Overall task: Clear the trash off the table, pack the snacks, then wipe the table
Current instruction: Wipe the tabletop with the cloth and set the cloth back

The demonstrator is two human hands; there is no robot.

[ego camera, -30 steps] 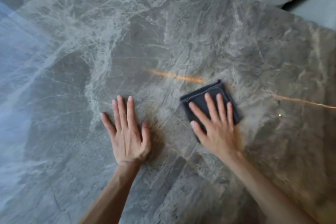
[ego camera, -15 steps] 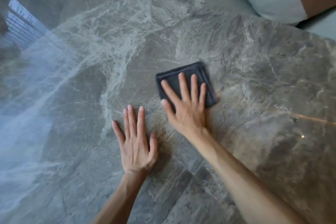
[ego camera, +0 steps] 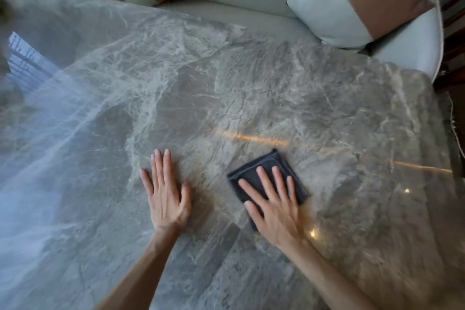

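Head view: your cloth (ego camera: 269, 171) is back right of mid-table, having swung away from your left hand (ego camera: 166, 199) since half a second ago, so the wipe is sweeping well. Your right hand (ego camera: 274, 206) presses it flat, fingers spread, gripping nothing; the left lies open on the table (ego camera: 226, 88). One cloth, two hands, two cushions (ego camera: 357, 0) past the far edge.

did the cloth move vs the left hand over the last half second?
Yes. The dark cloth under the right hand slid rightward and toward the person, away from the left hand, which stays planted flat on the marble table.
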